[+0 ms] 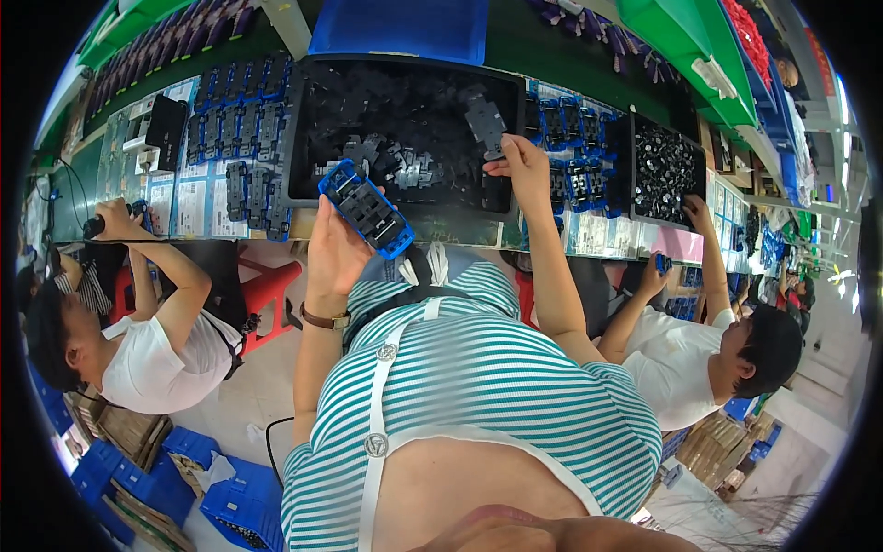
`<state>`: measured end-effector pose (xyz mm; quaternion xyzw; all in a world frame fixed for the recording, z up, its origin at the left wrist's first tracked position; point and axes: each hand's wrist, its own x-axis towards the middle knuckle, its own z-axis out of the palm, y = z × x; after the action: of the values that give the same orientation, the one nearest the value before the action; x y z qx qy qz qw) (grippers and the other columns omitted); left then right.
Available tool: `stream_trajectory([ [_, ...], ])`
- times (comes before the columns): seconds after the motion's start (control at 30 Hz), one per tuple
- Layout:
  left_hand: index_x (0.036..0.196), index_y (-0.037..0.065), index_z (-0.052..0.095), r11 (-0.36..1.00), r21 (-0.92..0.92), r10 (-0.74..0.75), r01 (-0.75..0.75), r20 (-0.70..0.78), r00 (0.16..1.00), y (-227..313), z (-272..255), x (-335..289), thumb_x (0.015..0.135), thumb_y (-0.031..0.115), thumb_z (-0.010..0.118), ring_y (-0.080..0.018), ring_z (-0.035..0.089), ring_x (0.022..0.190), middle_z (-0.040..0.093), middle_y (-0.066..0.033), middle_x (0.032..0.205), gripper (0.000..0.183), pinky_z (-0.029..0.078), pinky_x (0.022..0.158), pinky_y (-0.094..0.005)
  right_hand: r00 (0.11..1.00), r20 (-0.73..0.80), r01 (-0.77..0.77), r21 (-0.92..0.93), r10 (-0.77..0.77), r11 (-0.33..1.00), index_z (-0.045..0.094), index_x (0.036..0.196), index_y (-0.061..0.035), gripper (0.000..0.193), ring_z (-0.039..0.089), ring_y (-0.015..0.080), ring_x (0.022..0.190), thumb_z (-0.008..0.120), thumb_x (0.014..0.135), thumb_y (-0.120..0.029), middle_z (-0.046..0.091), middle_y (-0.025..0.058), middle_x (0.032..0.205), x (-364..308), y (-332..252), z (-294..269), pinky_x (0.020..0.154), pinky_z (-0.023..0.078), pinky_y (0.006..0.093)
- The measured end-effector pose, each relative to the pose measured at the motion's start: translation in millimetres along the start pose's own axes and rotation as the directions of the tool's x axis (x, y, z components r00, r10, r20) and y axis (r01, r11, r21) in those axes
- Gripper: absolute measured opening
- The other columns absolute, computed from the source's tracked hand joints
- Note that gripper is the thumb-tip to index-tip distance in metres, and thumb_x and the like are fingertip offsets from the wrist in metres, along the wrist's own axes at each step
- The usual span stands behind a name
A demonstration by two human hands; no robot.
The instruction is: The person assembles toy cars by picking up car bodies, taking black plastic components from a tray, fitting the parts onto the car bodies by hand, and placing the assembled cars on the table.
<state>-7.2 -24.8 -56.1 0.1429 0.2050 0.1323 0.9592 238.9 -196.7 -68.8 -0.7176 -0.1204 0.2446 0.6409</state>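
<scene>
My left hand (336, 250) is closed round a blue toy car body (366, 208) with black parts inside, tilted just in front of a black tray (405, 201). Over the tray's right part, my right hand (522, 166) pinches a flat black plastic plate (485, 121) by its lower end. Dark plastic pieces (391, 161) lie loose in the tray, thickest near its front. The plate and the car body are well apart.
Rows of blue and black car bodies (237, 124) stand left of the tray, more (578, 129) on its right. A box of small black parts (664, 170) is farther right. Co-workers sit on both sides. A blue bin (400, 29) stands behind.
</scene>
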Motion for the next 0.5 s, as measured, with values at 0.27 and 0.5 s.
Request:
stream_trajectory([
  [0.27,0.149,0.007,0.022,0.999,-0.019,-0.023,0.026,0.148,0.989,9.6,42.5,-5.4,0.1,0.051,0.033,-0.0427,0.045,0.127,0.031,-0.0203,0.15,0.067,0.04,0.102,-0.0566,0.972,0.223,0.046,0.107,-0.069,0.993,0.059,0.116,0.005,0.028,0.068,0.0174,0.072,0.05,0.099,-0.016,0.069,0.0133,0.088,-48.0,-31.3,16.1,0.066,0.055,0.0263],
  [0.5,0.15,0.007,0.021,1.0,0.013,-0.017,0.015,0.165,0.986,13.3,51.1,-3.4,0.1,0.05,0.034,-0.0442,0.044,0.128,0.03,-0.0206,0.151,0.067,0.039,0.102,-0.0576,0.965,0.232,0.085,0.174,-0.125,0.981,0.059,0.115,0.0024,0.025,0.066,0.0153,0.075,0.049,0.1,-0.015,0.067,0.0095,0.09,-49.5,-26.2,27.0,0.066,0.055,0.0257],
])
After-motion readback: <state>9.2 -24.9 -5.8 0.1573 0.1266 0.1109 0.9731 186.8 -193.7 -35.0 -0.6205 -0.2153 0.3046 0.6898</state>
